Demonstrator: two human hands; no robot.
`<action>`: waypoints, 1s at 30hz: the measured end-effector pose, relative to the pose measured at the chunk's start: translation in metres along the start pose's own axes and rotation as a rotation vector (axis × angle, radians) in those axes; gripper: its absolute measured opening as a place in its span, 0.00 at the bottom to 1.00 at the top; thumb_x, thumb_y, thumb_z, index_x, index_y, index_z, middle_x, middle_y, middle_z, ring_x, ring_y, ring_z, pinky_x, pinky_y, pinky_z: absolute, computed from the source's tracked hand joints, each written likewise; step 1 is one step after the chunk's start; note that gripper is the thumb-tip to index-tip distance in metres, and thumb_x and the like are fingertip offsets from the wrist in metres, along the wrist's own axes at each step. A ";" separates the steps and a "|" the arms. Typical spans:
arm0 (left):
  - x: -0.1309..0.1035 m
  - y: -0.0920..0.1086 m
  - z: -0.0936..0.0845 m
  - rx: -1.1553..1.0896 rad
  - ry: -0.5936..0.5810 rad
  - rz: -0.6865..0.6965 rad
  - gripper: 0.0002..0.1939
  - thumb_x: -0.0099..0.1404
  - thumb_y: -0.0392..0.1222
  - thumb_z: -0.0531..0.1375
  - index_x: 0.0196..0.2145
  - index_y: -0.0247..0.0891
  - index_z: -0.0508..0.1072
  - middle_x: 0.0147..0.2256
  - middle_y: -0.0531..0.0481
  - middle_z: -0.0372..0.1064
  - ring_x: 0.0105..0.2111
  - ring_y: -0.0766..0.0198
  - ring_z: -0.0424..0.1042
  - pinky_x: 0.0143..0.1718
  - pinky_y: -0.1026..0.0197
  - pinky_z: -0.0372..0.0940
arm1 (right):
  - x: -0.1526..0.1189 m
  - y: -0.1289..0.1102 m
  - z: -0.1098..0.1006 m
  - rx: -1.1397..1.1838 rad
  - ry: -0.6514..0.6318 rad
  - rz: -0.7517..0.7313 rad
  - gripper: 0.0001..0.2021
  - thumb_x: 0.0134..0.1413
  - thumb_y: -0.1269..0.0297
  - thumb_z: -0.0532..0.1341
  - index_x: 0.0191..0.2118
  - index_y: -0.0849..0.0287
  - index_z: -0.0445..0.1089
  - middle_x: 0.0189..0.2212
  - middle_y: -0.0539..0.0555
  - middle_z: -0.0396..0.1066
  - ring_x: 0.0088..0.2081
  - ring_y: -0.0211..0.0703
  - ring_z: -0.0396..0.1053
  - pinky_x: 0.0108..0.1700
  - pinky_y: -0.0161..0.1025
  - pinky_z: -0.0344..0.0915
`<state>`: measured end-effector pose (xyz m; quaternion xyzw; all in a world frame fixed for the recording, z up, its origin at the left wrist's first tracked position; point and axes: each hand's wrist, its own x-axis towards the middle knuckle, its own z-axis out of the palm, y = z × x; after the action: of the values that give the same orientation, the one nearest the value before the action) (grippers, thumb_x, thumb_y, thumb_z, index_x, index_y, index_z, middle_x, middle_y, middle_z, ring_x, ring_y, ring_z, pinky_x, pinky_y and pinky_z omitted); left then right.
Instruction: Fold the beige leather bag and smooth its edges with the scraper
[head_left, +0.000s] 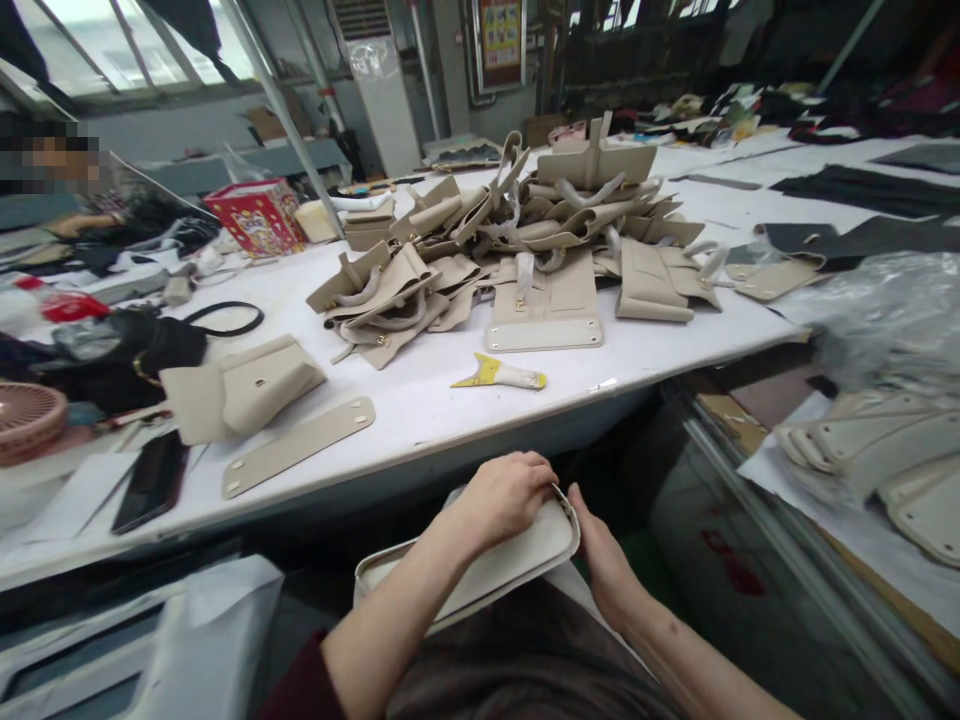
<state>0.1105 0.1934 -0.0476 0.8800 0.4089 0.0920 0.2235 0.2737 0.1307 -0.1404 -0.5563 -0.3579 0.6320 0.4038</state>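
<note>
A cream leather piece with a raised rim (517,562) rests over my lap, below the table's front edge. My left hand (516,492) reaches across it, its fingers closed on the rim near the right end. Against the outside of that rounded end lies my right hand (600,550), thumb up at the rim, its other fingers mostly hidden. On the table above my hands is a yellow and white tool (499,374). A flat beige strip with rounded ends (300,447) lies to the left, beside a folded beige bag part (244,388).
Beige bag parts (555,285) are heaped on the white table (420,415). A black phone (152,480), a pink fan (30,422) and a red box (255,216) are at the left. More cream pieces (885,460) lie at the right. Another person's hand (84,224) shows at far left.
</note>
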 end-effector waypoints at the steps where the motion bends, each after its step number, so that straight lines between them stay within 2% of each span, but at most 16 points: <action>1: 0.003 -0.006 -0.002 -0.034 -0.060 0.029 0.11 0.68 0.37 0.54 0.44 0.40 0.75 0.45 0.50 0.74 0.44 0.59 0.72 0.47 0.60 0.65 | -0.007 -0.004 -0.004 -0.048 0.009 -0.031 0.28 0.61 0.39 0.52 0.44 0.60 0.74 0.37 0.57 0.74 0.43 0.53 0.69 0.43 0.42 0.66; 3: 0.008 -0.014 -0.005 -0.068 -0.119 0.072 0.12 0.68 0.37 0.54 0.44 0.40 0.75 0.42 0.50 0.75 0.43 0.59 0.73 0.46 0.61 0.66 | -0.017 -0.013 -0.009 -0.208 0.008 -0.129 0.25 0.61 0.41 0.53 0.45 0.58 0.74 0.40 0.56 0.71 0.45 0.51 0.67 0.46 0.41 0.63; 6: 0.011 -0.019 -0.006 -0.076 -0.131 0.121 0.12 0.67 0.36 0.53 0.43 0.39 0.75 0.42 0.49 0.75 0.44 0.58 0.73 0.47 0.61 0.66 | -0.026 -0.026 -0.008 -0.478 -0.009 -0.238 0.21 0.62 0.45 0.55 0.46 0.57 0.72 0.35 0.53 0.67 0.40 0.47 0.67 0.42 0.39 0.61; 9: 0.013 -0.021 -0.004 -0.083 -0.158 0.138 0.12 0.67 0.35 0.53 0.42 0.38 0.75 0.43 0.47 0.75 0.45 0.56 0.73 0.48 0.59 0.66 | -0.027 -0.035 -0.001 -0.611 0.021 -0.292 0.18 0.64 0.49 0.54 0.38 0.57 0.72 0.29 0.50 0.62 0.32 0.43 0.64 0.34 0.38 0.58; 13: 0.015 -0.026 0.000 -0.113 -0.167 0.129 0.13 0.66 0.34 0.52 0.42 0.37 0.75 0.43 0.46 0.75 0.45 0.55 0.74 0.48 0.58 0.67 | -0.024 -0.039 0.005 -0.697 0.065 -0.355 0.20 0.66 0.52 0.52 0.27 0.58 0.65 0.25 0.49 0.57 0.27 0.40 0.59 0.30 0.38 0.53; 20: 0.015 -0.034 0.006 -0.171 -0.143 0.124 0.15 0.63 0.33 0.51 0.41 0.37 0.76 0.41 0.46 0.76 0.43 0.54 0.74 0.47 0.57 0.67 | -0.020 -0.038 0.008 -0.850 0.067 -0.402 0.20 0.67 0.56 0.49 0.24 0.57 0.60 0.25 0.49 0.57 0.27 0.40 0.59 0.31 0.39 0.51; 25: 0.013 -0.037 0.008 -0.238 -0.135 0.117 0.17 0.60 0.33 0.51 0.40 0.41 0.77 0.41 0.51 0.77 0.42 0.60 0.74 0.47 0.63 0.66 | -0.026 -0.040 0.010 -0.884 0.079 -0.413 0.18 0.68 0.57 0.48 0.28 0.58 0.64 0.26 0.50 0.58 0.28 0.40 0.61 0.32 0.39 0.52; 30: 0.012 -0.041 0.010 -0.300 -0.128 0.099 0.17 0.61 0.34 0.51 0.41 0.41 0.78 0.41 0.52 0.77 0.41 0.63 0.73 0.45 0.66 0.65 | -0.030 -0.044 0.010 -0.770 0.081 -0.414 0.18 0.66 0.53 0.52 0.32 0.59 0.69 0.26 0.49 0.58 0.29 0.40 0.61 0.33 0.38 0.54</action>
<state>0.0939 0.2224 -0.0755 0.8599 0.3316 0.1066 0.3731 0.2705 0.1213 -0.0871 -0.6068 -0.6553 0.3360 0.2989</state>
